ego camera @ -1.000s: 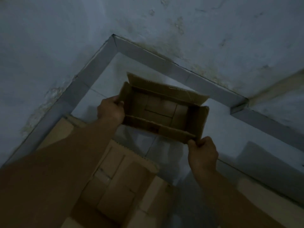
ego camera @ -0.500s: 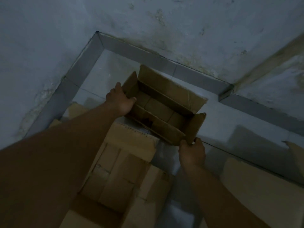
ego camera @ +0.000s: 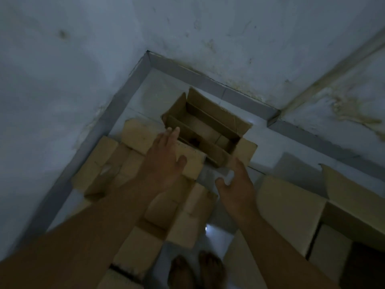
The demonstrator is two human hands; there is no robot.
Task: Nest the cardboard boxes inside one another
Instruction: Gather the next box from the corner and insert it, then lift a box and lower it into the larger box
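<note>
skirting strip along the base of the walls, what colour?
Plain grey skirting strip, darker than the pale bluish walls. Head view, the only one, shows it in dim light.

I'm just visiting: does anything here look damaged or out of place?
The wall is stained and flaking above the skirting. The small box sits askew in the corner, flaps splayed. Both hands, left and right, are open, off it.

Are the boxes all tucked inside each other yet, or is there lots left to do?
Not yet. The small open box sits by the wall corner, let go, with nothing visible inside it. Both hands are empty: the left hand and right hand hover open over the flattened cardboard. Another open box waits on the right. No box is nested so far.
</note>
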